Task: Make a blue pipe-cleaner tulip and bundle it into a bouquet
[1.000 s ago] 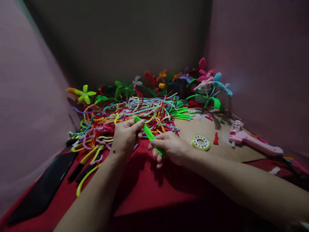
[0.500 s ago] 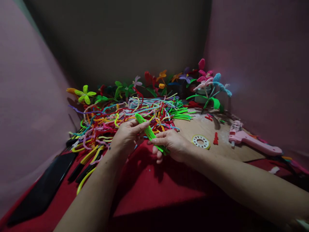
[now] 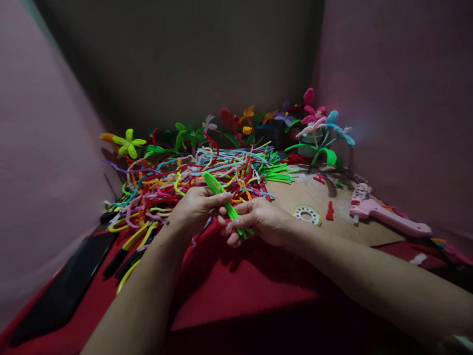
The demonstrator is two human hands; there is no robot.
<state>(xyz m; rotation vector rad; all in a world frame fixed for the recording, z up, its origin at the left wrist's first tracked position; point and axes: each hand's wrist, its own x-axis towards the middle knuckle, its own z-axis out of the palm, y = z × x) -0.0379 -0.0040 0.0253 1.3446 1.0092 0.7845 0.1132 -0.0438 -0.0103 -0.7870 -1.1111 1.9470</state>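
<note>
My left hand (image 3: 194,209) and my right hand (image 3: 258,219) both pinch a folded bright green pipe cleaner (image 3: 218,190), which slants up to the left between them. The left thumb and fingers close on its middle. Fingers of the right hand wrap its lower end. Both hands hover over a red cloth (image 3: 240,291), just in front of a big heap of mixed-colour pipe cleaners (image 3: 177,177).
Finished pipe-cleaner flowers (image 3: 314,121) line the back wall. A wooden board (image 3: 332,227) at the right carries a tape roll (image 3: 306,214), small red bits (image 3: 330,211) and a pink glue gun (image 3: 384,217). A dark flat object (image 3: 62,291) lies at the left.
My hands have drawn closer together along the green pipe cleaner, and its upper end has tipped up slightly. Nothing else moved.
</note>
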